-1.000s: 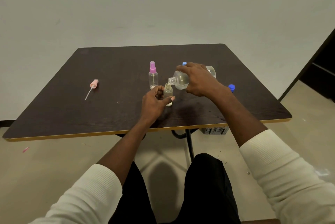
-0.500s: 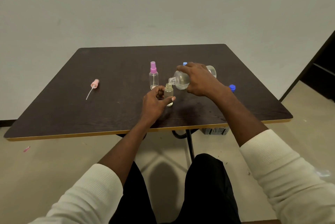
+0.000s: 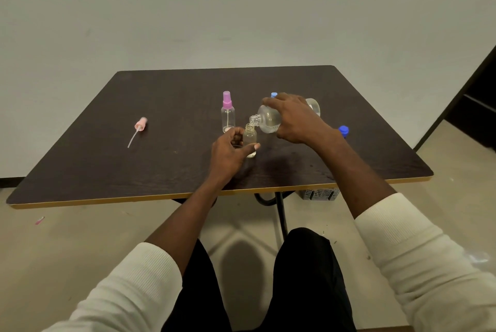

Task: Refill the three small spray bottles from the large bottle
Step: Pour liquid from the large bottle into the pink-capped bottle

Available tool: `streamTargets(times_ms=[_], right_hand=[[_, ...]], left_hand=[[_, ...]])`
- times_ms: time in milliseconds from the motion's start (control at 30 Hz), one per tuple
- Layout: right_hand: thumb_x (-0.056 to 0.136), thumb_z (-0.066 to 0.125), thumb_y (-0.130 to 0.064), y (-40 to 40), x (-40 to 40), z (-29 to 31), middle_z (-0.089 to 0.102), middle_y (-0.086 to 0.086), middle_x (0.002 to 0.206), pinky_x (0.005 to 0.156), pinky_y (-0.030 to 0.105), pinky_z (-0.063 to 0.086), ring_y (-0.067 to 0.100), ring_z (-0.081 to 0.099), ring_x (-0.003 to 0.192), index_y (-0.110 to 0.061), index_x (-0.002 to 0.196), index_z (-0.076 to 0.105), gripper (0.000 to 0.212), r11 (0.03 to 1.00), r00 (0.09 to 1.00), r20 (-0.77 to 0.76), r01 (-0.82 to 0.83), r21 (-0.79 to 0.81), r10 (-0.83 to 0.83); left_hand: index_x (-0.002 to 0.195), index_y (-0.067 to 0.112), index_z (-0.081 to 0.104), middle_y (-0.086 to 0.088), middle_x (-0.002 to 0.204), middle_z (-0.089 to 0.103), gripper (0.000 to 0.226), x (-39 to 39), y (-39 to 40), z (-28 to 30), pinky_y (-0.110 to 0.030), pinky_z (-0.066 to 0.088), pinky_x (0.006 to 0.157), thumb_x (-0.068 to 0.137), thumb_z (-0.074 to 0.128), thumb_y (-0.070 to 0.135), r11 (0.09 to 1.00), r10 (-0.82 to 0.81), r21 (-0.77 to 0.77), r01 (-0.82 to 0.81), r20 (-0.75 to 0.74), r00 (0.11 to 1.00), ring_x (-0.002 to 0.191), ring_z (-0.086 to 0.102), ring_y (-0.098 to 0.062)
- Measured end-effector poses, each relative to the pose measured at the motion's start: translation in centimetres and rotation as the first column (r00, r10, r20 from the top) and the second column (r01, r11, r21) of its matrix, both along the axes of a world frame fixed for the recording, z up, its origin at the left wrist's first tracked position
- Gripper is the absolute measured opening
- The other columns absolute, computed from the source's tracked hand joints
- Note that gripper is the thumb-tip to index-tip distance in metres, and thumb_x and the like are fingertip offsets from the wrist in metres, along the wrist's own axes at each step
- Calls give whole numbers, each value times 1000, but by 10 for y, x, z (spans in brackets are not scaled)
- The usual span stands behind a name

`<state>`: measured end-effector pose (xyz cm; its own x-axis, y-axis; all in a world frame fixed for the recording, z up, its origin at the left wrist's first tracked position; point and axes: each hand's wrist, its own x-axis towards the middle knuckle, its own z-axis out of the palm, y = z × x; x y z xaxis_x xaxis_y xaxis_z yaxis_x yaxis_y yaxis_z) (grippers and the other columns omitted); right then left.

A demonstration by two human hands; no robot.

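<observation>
Step in hand: pouring into the first of the small bottles. The right hand (image 3: 298, 119) grips the large clear bottle (image 3: 268, 122) round its body and holds it tipped nearly level, neck pointing left and down, with its mouth directly over the open small bottle (image 3: 250, 141). That bottle stands upright on the table (image 3: 107, 165), near the front centre. The left hand (image 3: 230, 151) steadies it, thumb and fingers curled round its lower part. A little liquid appears to sit at its base; whether a stream is running at the neck is too fine to tell.

The pink spray head with dip tube (image 3: 139, 127) lies well apart to the left, presumably belonging to the open bottle. A second small bottle with a purple sprayer (image 3: 228, 114) stands capped just behind the left hand and looks almost empty. A blue cap (image 3: 343, 130) sits beyond the right wrist. Another blue top (image 3: 273, 94) shows behind the right hand's fingers, perhaps the third bottle.

Judgement: early in the task. The next move calls for a slow, controlled tilt, mouths kept aligned, then righting the large bottle before overflow and refitting the pink head.
</observation>
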<state>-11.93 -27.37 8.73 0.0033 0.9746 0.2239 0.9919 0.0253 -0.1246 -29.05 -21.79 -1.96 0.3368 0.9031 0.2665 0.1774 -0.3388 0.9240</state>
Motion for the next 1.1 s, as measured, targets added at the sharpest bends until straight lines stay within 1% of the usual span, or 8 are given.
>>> streamTargets(times_ms=[267,400,500,567,700,833,967,1100], right_hand=[[77,74,-14,0,0,-4,45,7,143,110,40,27,27,41,131,-19,143,40,74,1000,999,-49,11,18,-10],[73,78,-15,-2,1,-16,48,7,139,104,40,36,27,47,124,-21,143,40,79,999,986,-164,40,23,-35],[70,79,-15,-3,0,-26,50,8,137,99,37,42,26,49,120,-20,143,40,83,997,946,-322,59,56,-38],[68,79,-13,-5,-1,-29,55,7,129,90,31,46,24,54,112,-18,139,45,78,990,898,-440,72,123,-10],[68,80,-9,-11,-7,-32,59,-2,112,72,6,41,12,56,95,-16,129,51,68,966,776,-630,150,211,17],[65,85,-15,-10,-8,-42,62,-1,120,87,26,50,15,59,104,-18,127,52,70,954,680,-733,211,211,12],[62,84,-13,-10,-8,-51,64,-5,109,86,29,53,12,62,99,-23,116,55,62,933,594,-804,269,239,35],[66,84,-15,-11,-4,-60,62,-3,115,93,36,52,12,60,106,-20,122,53,65,923,540,-840,295,246,51]], left_hand=[[100,20,67,-4,93,74,30,0,0,-1,-46,59,81,77,85,26,1000,3,-5,-3,18,1000,87,71,-25],[101,20,67,-3,93,74,31,-1,0,0,-48,59,82,77,85,27,1000,-6,-4,6,32,999,88,71,-25],[101,19,68,-5,93,74,31,-1,-1,0,-45,59,82,77,85,25,1000,-1,0,1,29,1000,88,71,-24],[101,19,68,-4,93,74,30,-1,-2,1,-44,59,82,77,85,24,1000,2,6,-2,31,1000,88,71,-24],[100,22,67,1,93,74,29,0,-2,2,-38,60,82,77,85,21,1000,6,15,-6,26,1000,87,71,-19],[102,20,66,1,93,74,32,0,-1,0,-38,60,82,76,86,22,1000,20,16,-20,23,1000,87,71,-17],[103,21,64,4,95,73,34,1,-3,3,-26,59,78,77,86,20,999,30,26,-31,33,999,88,71,-13],[102,18,66,3,94,73,32,0,-2,2,-21,58,74,76,86,21,999,38,36,-39,25,999,86,70,-14]])
